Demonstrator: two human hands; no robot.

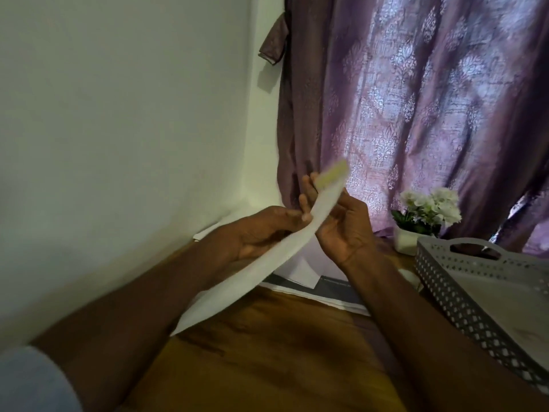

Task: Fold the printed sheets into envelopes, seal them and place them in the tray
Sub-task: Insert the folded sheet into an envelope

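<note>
- I have one sheet (267,263) up off the bench (267,337), held edge-on to me, so I see it as a long white band sagging from my hands down towards my left forearm.
- My left hand (267,230) grips the sheet about midway, thumb on the near face and fingers curled behind it.
- My right hand (344,227) holds the upper end, fingers curled round the far edge; the tip there is blurred and shows a yellow-green patch, which may be print, though I cannot tell.
- Neither grip is slack: both are clamped on this same sheet.
- I cannot make out a crease in it, so I judge the folding of this one has barely begun, if at all.
- More sheets (300,272) lie flat on the bench beyond my hands, against the wall and curtain (416,99); how many I cannot tell.
- The tray (445,278) sits on the bench to my right, near a small pot of white flowers (427,206). What I see of its floor looks pale and flat; I cannot tell whether anything lies in it.
- By my reckoning most of the job is still ahead: fold this sheet, seal it, put it in the tray, then work through the pile.
</note>
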